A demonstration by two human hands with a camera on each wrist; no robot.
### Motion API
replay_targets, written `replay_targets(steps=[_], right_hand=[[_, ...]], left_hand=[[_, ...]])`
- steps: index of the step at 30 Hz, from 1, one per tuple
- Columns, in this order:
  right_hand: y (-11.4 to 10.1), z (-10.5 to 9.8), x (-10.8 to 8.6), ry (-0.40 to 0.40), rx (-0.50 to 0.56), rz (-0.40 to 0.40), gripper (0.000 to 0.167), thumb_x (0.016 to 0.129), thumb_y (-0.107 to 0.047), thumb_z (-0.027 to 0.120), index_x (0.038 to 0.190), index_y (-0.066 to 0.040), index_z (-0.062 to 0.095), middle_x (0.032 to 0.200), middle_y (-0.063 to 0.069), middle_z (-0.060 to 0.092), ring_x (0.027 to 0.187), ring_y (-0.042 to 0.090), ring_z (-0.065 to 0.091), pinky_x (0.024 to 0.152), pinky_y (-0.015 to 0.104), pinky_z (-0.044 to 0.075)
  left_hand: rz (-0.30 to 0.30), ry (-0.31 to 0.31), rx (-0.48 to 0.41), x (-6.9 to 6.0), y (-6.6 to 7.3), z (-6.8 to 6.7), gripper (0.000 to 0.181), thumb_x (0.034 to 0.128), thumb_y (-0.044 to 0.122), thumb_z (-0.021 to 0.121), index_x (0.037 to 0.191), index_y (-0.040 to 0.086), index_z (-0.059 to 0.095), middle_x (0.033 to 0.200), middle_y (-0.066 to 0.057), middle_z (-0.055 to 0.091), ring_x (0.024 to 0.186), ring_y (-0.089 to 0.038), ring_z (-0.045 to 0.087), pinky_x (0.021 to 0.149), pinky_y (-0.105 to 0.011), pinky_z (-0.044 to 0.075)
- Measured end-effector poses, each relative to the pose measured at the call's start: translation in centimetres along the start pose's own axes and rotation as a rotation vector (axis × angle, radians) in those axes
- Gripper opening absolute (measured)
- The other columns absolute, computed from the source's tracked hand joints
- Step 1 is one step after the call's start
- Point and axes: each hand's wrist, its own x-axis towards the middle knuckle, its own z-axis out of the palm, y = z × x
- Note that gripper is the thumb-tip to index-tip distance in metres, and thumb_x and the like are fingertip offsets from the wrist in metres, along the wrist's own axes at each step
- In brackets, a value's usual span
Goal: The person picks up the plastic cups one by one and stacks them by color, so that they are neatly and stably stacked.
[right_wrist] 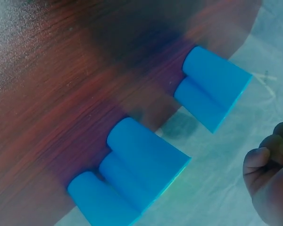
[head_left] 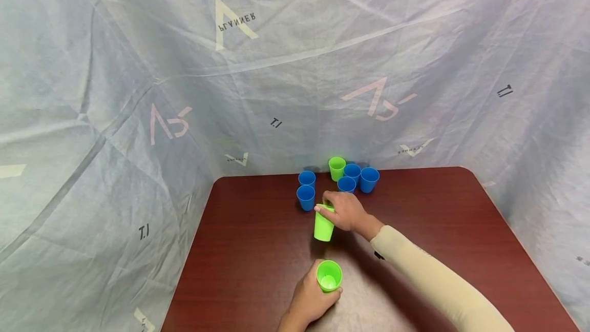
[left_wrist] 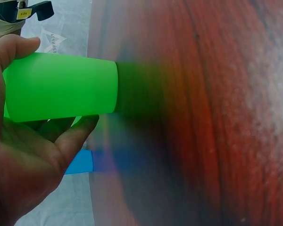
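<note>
Two blue cups, rear (head_left: 306,179) and front (head_left: 306,199), stand one behind the other at 11 o'clock from your raised cup. Nearest you, at 6 o'clock, your left hand (head_left: 311,297) has its fingers curled round a green cup (head_left: 329,276), mouth up; whether its base touches the worktop (head_left: 249,250) you cannot tell. A light grip should serve best: too much squeeze could bend the rim oval.

At 12 o'clock from that cup, your right hand (head_left: 345,210) grips the raised green cup (head_left: 324,226) near its upper end, narrower end down, seemingly clear of the worktop. Its mouth is hidden, so check its tilt before moving it, and make any move slow and straight, with your left hand steady.

Around 1 o'clock from it stand a far green cup (head_left: 337,169) and three more blue cups: rear (head_left: 352,170), front (head_left: 346,185) and right (head_left: 369,181). Your knuckles are near the front one; lift them clear to avoid tipping it.
</note>
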Motion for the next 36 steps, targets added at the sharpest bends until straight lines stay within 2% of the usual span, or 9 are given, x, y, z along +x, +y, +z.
replay_targets(steps=[9,16,31,36], right_hand=[[0.3,0.2,-0.7,-0.023,0.116,-0.126,0.028,0.103,-0.046,0.058,0.092,-0.020,0.059,0.071,-0.008,0.051,0.064,0.002,0.044,0.058,0.022,0.038],[0.0,0.2,-0.9,-0.066,0.144,-0.134,0.023,0.102,-0.041,0.060,0.089,-0.022,0.058,0.070,-0.013,0.051,0.063,-0.002,0.044,0.058,0.021,0.038],[-0.9,0.0,-1.4,-0.074,0.191,-0.206,0.024,0.103,-0.033,0.057,0.083,-0.021,0.060,0.066,-0.013,0.049,0.061,-0.003,0.043,0.058,0.019,0.037],[-1.1,0.0,-1.5,-0.092,0.224,-0.226,0.028,0.105,-0.026,0.054,0.077,-0.022,0.055,0.064,-0.014,0.043,0.058,-0.004,0.039,0.056,0.017,0.034]], left_hand=[[0.014,-0.001,0.001,0.0,-0.1,0.1,0.062,0.0767,0.035,0.090,0.129,0.027,0.059,0.104,0.006,0.073,0.093,-0.009,0.067,0.078,-0.028,0.052],[0.059,0.033,0.030,0.0,-0.4,0.1,0.062,0.0750,0.034,0.091,0.127,0.025,0.059,0.100,0.003,0.074,0.089,-0.013,0.069,0.074,-0.029,0.052],[0.033,0.018,0.009,0.1,-0.4,0.1,0.065,0.0755,0.036,0.091,0.131,0.024,0.059,0.106,0.004,0.073,0.094,-0.014,0.069,0.078,-0.031,0.053],[0.035,0.021,-0.007,0.1,-0.4,0.1,0.065,0.0756,0.035,0.091,0.131,0.024,0.059,0.107,0.003,0.073,0.095,-0.014,0.069,0.080,-0.032,0.054]])
